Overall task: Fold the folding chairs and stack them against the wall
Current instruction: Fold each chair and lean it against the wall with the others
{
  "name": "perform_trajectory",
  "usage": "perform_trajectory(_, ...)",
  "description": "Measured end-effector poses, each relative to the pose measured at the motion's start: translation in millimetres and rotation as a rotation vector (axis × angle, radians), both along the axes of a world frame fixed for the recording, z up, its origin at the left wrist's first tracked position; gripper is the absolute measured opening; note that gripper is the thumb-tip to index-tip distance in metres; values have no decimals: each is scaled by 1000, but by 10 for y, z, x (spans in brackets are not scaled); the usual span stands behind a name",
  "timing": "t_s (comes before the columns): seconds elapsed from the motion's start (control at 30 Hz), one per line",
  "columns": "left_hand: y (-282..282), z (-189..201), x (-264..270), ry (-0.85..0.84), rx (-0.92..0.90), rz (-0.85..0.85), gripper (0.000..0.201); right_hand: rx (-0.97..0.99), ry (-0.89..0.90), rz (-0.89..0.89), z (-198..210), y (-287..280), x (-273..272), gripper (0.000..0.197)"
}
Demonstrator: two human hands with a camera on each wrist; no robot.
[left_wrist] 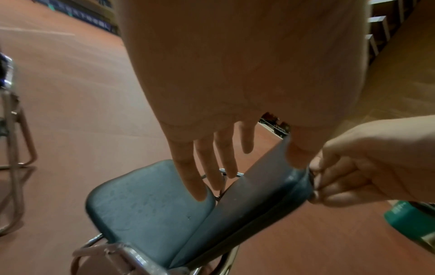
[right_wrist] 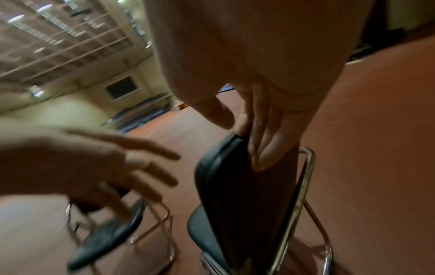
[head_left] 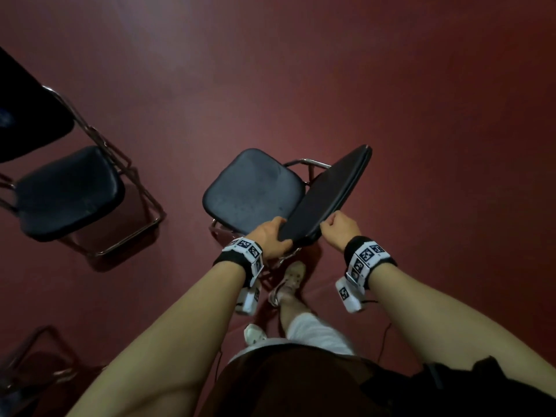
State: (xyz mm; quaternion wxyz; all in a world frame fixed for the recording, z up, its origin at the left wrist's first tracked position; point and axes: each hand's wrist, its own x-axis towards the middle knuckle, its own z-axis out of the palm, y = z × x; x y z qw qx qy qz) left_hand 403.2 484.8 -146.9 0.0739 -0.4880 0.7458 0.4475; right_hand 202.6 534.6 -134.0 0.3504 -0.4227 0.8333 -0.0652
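A folding chair with a chrome frame stands open on the red floor in front of me. Its dark padded seat (head_left: pixel 252 191) lies flat and its backrest (head_left: pixel 328 194) rises on the right. My left hand (head_left: pixel 270 234) is at the backrest's near corner; in the left wrist view its fingers (left_wrist: pixel 200 167) hang straight over the seat (left_wrist: pixel 146 210) and the thumb touches the backrest (left_wrist: pixel 259 201). My right hand (head_left: pixel 338 227) grips the backrest's top edge. Its fingers (right_wrist: pixel 261 145) lie on the back face of the backrest (right_wrist: pixel 235 195), with the thumb over the front.
A second open folding chair (head_left: pixel 69 191) stands to the left, with another dark chair part (head_left: pixel 30 115) beyond it. A chrome chair frame (head_left: pixel 36 365) shows at the lower left. My feet in light shoes (head_left: pixel 290 278) are just behind the chair. Red floor (head_left: pixel 421 100) stretches ahead and right.
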Motion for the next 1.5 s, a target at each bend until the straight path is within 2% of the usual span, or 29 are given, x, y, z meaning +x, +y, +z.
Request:
perform_trajectory(0.13,-462,74,-210,23,56,-70,96,-50,-55,107,-36,-541,93,9)
perform_trajectory(0.2,-802,84,-238,-17,34,-9,106,-75,-124,190,-26,-980,235,10)
perform_trajectory(0.23,-933,64,-207,-45,15,39,104,-76,-178,238,-28,-1137,338,10)
perform_trajectory(0.3,-1143,11,-96,-119,-29,106,88,-46,-291,325,-51,-1327,507,14)
perform_trajectory(0.4,-1527,-56,35,-299,-23,137,72,17,-332,333,-116,-1497,483,21)
perform_trajectory(0.53,-2198,-85,102,-380,26,94,66,146,-254,88,-409,-1550,136,19)
perform_trajectory(0.63,-2492,-151,19,-373,53,-95,64,302,-255,-90,-637,-1266,52,28)
perform_trajectory(0.73,-2641,-182,-315,-273,40,-223,69,372,-262,-321,-710,-1059,-8,34)
perform_trajectory(0.83,-2810,-139,-587,-165,1,-228,63,320,-314,-524,-850,-1030,-42,34)
perform_trajectory(0.97,-3117,-188,-640,-169,-35,-253,64,272,-367,-688,-1132,-1090,79,31)
perform_trajectory(1.1,-2909,-369,-641,-147,-62,-165,58,271,-285,-856,-1450,-968,119,26)
perform_trajectory(1.2,-2923,-436,-541,-143,-106,-113,52,249,-329,-985,-1735,-897,238,13)
perform_trajectory(1.3,-3126,-386,-612,-135,-61,-162,51,226,-300,-1084,-1879,-887,282,47)
perform_trajectory(1.5,-2988,-412,-593,-88,5,-214,49,351,-388,-1104,-2228,-621,400,70)
